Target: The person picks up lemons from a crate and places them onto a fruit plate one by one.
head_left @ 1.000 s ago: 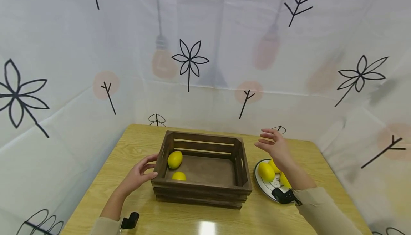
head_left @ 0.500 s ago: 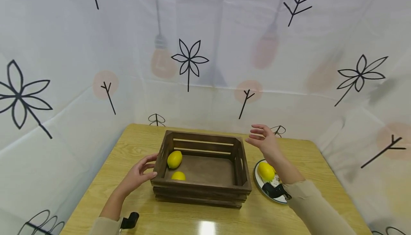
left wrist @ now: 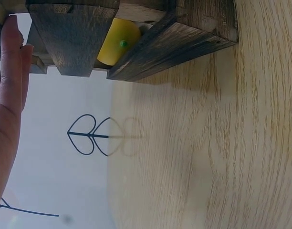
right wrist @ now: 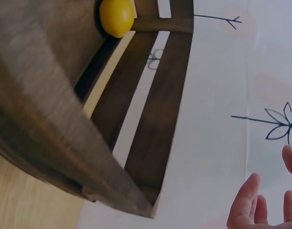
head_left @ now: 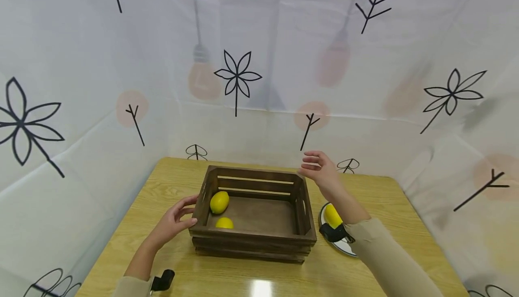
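Head: left hand (head_left: 174, 220) relaxed, fingers touching left end of wooden crate (head_left: 251, 246); far lemon (head_left: 220, 203) and near lemon (head_left: 224, 223) inside, right of those fingers. Right hand (head_left: 324, 171) empty, fingers loosely bent by crate's far right corner; plate (head_left: 345, 247) with lemon (head_left: 333, 216) below them.
Left wrist: fingers straight against slats; lemon visible through gap, right of fingertips.
Right wrist: fingers spread; lemon up-left; flower drawing (right wrist: 290, 125) above.

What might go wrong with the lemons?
The two lemons in the box have room around them, so they might roll if the left hand, touching its side, jolts it.

The black gadget on the right arm partly hides the plate from the head view; if the arm dips, it might bump the lemon there.
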The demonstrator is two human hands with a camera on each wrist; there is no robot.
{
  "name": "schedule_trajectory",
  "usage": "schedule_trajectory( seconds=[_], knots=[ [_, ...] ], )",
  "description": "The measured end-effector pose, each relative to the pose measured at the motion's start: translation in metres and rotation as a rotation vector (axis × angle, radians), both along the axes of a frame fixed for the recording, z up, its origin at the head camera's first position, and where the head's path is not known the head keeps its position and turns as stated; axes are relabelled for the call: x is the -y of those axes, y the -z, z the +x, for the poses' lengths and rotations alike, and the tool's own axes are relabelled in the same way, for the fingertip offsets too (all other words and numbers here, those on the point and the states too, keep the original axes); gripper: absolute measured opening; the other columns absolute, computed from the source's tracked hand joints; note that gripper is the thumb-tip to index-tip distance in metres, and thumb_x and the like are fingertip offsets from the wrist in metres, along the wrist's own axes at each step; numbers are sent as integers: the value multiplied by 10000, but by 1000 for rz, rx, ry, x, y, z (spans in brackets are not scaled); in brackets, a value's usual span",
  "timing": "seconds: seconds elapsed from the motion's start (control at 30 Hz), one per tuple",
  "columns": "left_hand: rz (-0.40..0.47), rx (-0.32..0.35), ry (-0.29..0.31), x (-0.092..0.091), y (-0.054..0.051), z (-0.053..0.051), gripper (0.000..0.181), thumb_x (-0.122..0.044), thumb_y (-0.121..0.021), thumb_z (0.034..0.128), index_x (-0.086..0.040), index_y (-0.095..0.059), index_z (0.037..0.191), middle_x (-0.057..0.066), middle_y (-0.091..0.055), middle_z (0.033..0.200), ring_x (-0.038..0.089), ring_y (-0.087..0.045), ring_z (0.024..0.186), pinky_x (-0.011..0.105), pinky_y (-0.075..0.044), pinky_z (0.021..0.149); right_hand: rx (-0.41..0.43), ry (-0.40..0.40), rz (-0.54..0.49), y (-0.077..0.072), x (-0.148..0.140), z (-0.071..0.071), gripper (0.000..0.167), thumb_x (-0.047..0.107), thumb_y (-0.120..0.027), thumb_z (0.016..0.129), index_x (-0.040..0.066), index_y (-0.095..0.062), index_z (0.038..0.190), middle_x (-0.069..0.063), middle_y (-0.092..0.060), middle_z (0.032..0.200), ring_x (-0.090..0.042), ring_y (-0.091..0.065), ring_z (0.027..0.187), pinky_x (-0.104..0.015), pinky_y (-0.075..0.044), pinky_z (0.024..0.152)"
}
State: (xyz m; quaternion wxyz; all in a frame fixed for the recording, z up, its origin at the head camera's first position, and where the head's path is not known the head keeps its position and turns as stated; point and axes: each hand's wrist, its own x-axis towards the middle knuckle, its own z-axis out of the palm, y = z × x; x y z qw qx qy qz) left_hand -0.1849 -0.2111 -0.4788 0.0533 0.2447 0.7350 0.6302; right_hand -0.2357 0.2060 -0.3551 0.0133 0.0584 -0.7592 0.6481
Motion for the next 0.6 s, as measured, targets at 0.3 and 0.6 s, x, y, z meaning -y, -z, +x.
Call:
schedule_trajectory(
  seconds=[0.3, 0.6],
  knots=[
    [-4, -2, -7, -1, 0, -1, 573, -29, -579, 909, 7, -317, 1417, 251, -303, 1401, 41, -452, 1130, 280, -496, 826, -10, -53, -36, 3, 18, -8, 482, -69, -622, 848, -19, -414, 1281, -155, -465, 1188, -214, -526, 1030, -266, -479, 827],
    [-7, 8, -9, 0, 0, 0, 580, -33, -583, 908, -3, -315, 1422, 244, -299, 1409, 108, -447, 1155, 284, -493, 830, -54, -110, -96, 11, 30, -15, 453, -18, -685, 817, 24, -481, 1219, -164, -488, 1147, -280, -534, 1031, -384, -480, 858]
  ],
)
